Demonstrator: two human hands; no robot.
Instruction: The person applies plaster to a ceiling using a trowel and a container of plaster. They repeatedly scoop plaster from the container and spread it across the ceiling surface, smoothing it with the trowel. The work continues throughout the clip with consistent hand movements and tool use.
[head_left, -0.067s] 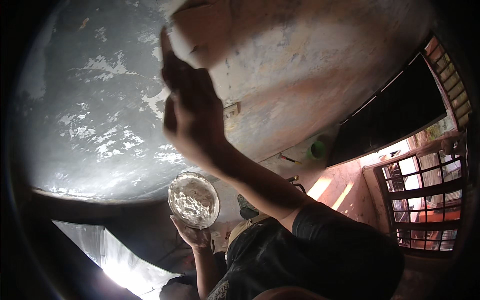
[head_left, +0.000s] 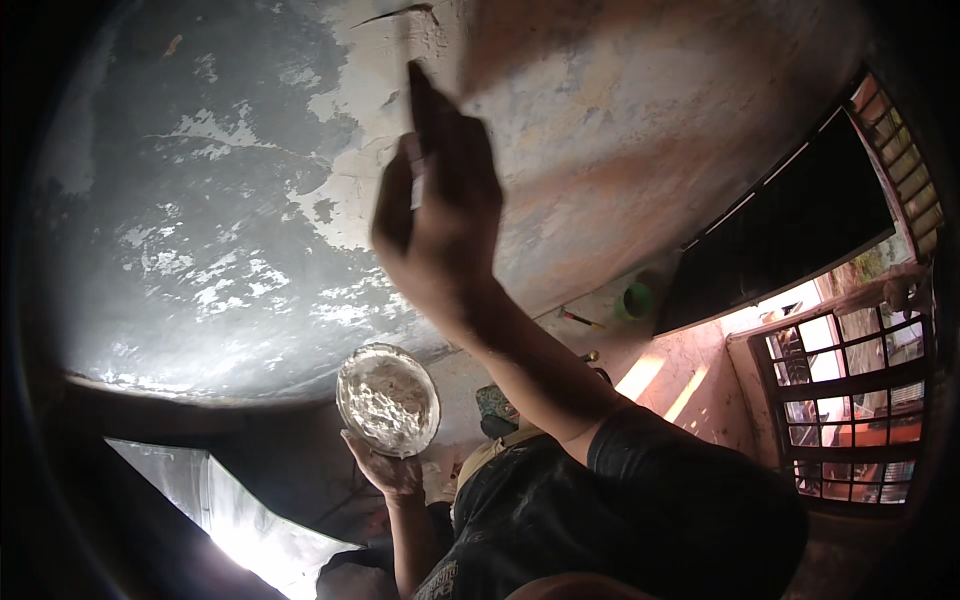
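Black shirt (head_left: 560,510) with short right sleeve (head_left: 650,450), pale printed lettering (head_left: 437,583).

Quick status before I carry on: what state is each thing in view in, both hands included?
Left hand: raised, supporting the dish.
Dish: tilted, smeared inside with pale paste.
Right hand: raised before the wall, blurred; its grip is unclear.
Wall: patchy, grey on one side, pale and stained on the other.
Window grille: daylight behind it; open or closed unclear.
Green container: contents unclear.
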